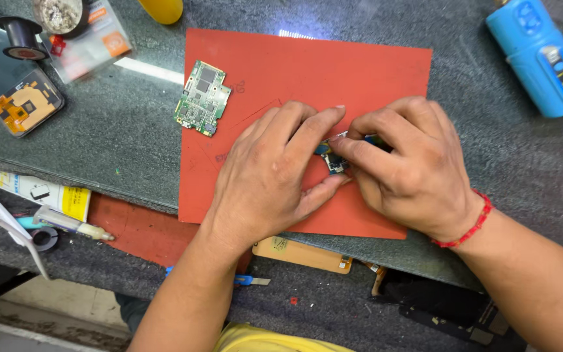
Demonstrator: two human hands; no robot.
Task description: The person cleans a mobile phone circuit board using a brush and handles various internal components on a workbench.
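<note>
My left hand (272,173) and my right hand (408,166) meet over a red mat (307,72), fingers pinched together on a small blue circuit part (333,160). Most of that part is hidden under my fingertips. A red bead bracelet (470,225) circles my right wrist. A green circuit board (203,98) lies loose on the mat's upper left, apart from both hands.
A blue cylindrical tool (542,55) lies at the top right. On the left are a small square screen with orange flex cable (27,104), a plastic packet (89,39), a black spool (19,36), a white tube (37,192) and a syringe (73,223). A tan flat part (301,254) sits below the mat.
</note>
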